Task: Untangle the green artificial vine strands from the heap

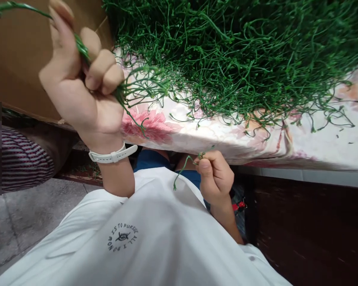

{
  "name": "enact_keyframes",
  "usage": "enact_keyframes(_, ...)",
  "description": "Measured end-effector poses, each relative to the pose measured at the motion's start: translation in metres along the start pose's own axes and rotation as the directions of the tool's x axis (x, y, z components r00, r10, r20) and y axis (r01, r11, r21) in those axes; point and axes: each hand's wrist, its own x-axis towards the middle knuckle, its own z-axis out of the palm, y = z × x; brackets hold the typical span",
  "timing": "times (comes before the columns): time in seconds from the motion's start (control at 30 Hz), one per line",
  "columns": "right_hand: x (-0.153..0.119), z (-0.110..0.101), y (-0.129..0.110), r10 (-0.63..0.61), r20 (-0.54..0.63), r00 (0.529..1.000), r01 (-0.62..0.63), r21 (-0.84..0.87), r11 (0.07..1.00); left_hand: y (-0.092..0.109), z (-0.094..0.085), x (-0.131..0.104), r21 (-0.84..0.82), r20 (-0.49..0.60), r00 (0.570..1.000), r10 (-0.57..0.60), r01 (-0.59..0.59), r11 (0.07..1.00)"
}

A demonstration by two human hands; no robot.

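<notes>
My left hand [83, 79], raised at the upper left with a white band on its wrist, is closed around a bundle of thin green plastic stems [149, 83]. Their branching ends fan out to the right, and a longer green strand reaches to the upper left edge. Lower down, near the table's front edge, my right hand [216, 174] pinches a small green sprig [186, 163] between thumb and fingers. A large heap of similar green stems [226, 59] lies on the table beyond both hands.
The table has a floral cloth [191, 135]. A cardboard box [20, 59] stands at the upper left. Striped fabric [26, 159] shows at the left edge, above a grey tiled floor [14, 226]. Dark brown wood [310, 222] is at the lower right.
</notes>
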Motion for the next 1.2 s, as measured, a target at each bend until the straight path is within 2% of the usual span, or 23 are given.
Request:
enact_keyframes(0.03,0.003,0.001,-0.001,-0.011,-0.005,1.0,0.011,0.008,1.0,-0.006,-0.002,-0.002,0.035,0.151,0.985,0.079,-0.085,0.996)
enact_keyframes(0.07,0.005,0.002,-0.002,-0.012,-0.007,1.0,0.012,0.023,1.0,-0.01,-0.004,-0.003,0.057,0.269,0.953,0.14,-0.16,0.985)
enact_keyframes(0.1,0.008,0.003,-0.003,-0.002,-0.006,1.0,0.002,0.051,0.999,-0.013,-0.006,-0.004,0.079,0.346,0.922,0.175,-0.215,0.973)
enact_keyframes(0.27,0.016,0.008,-0.005,0.082,0.025,0.996,-0.086,0.305,0.949,-0.013,-0.014,-0.002,0.104,0.322,0.926,0.199,-0.243,0.964)
enact_keyframes(0.37,0.022,0.011,-0.005,0.087,0.016,0.996,-0.087,0.348,0.933,-0.011,-0.015,-0.003,0.087,0.335,0.921,0.199,-0.24,0.967)
enact_keyframes(0.5,0.046,0.001,-0.007,-0.014,-0.094,0.995,0.029,0.166,0.986,-0.008,-0.013,-0.002,0.008,0.319,0.939,0.131,-0.141,0.99)
enact_keyframes(0.57,0.067,-0.012,-0.005,-0.128,-0.154,0.98,0.122,-0.047,0.991,-0.007,-0.014,-0.001,-0.032,0.323,0.943,0.085,-0.079,0.996)
enact_keyframes(0.6,0.079,-0.019,-0.002,-0.193,-0.149,0.97,0.161,-0.202,0.966,-0.006,-0.015,0.0,-0.055,0.343,0.937,0.067,-0.051,0.997)
enact_keyframes(0.63,0.091,-0.027,0.0,-0.237,-0.117,0.964,0.178,-0.377,0.909,-0.006,-0.016,0.001,-0.078,0.369,0.928,0.051,-0.024,0.997)
enact_keyframes(0.7,0.112,-0.04,0.007,-0.262,-0.046,0.964,0.162,-0.68,0.715,-0.007,-0.019,0.002,-0.114,0.414,0.91,0.03,0.019,0.993)
enact_keyframes(0.77,0.127,-0.049,0.012,-0.285,-0.057,0.957,0.12,-0.815,0.566,-0.009,-0.022,0.004,-0.127,0.444,0.896,0.011,0.05,0.991)
enact_keyframes(0.87,0.133,-0.051,0.014,-0.4,-0.161,0.902,0.093,-0.833,0.546,-0.013,-0.024,0.003,-0.17,0.474,0.88,-0.013,0.106,0.98)
enact_keyframes(0.93,0.13,-0.045,0.012,-0.469,-0.175,0.866,0.145,-0.81,0.569,-0.016,-0.023,0.002,-0.224,0.435,0.899,-0.047,0.159,0.962)
enact_keyframes(1.0,0.125,-0.037,0.01,-0.489,-0.133,0.862,0.212,-0.782,0.586,-0.018,-0.02,0.001,-0.262,0.39,0.915,-0.1,0.214,0.941)
enact_keyframes(1.07,0.12,-0.029,0.009,-0.459,-0.075,0.885,0.248,-0.76,0.601,-0.02,-0.018,0.0,-0.268,0.369,0.919,-0.139,0.248,0.931)
enact_keyframes(1.2,0.107,-0.015,0.004,-0.488,-0.063,0.871,0.331,-0.658,0.676,-0.024,-0.015,-0.001,-0.191,0.348,0.928,-0.132,0.208,0.959)
